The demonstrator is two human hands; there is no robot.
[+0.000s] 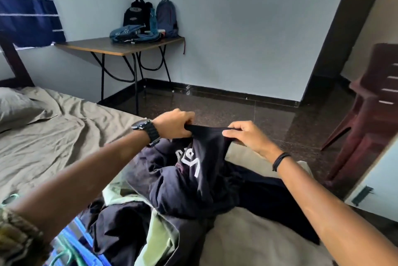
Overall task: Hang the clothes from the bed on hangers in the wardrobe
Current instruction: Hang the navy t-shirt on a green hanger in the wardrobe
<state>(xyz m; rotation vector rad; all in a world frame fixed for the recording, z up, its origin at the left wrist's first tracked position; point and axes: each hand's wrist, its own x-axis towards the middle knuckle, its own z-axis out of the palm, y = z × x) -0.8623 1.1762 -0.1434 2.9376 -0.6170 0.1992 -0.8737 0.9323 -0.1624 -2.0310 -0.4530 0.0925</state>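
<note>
A dark navy garment with white lettering [193, 171] is lifted by its top edge above the bed [53, 141]. My left hand [174, 123], with a watch on the wrist, grips the left end of that edge. My right hand [245, 134] pinches the right end, and the cloth is stretched between them. Under it lies a heap of other clothes: dark pieces [120, 229] and a pale green one [159, 229]. Green hangers [64, 248] show at the bottom left, partly cut off by the frame. The wardrobe is hidden from view.
A grey pillow [15, 108] lies at the bed's far left. A folding table [120, 47] with several backpacks [146, 22] stands against the back wall. A dark red plastic chair [370, 102] stands at the right, beside a white panel with a latch [374, 181]. Dark tiled floor [226, 110] lies between.
</note>
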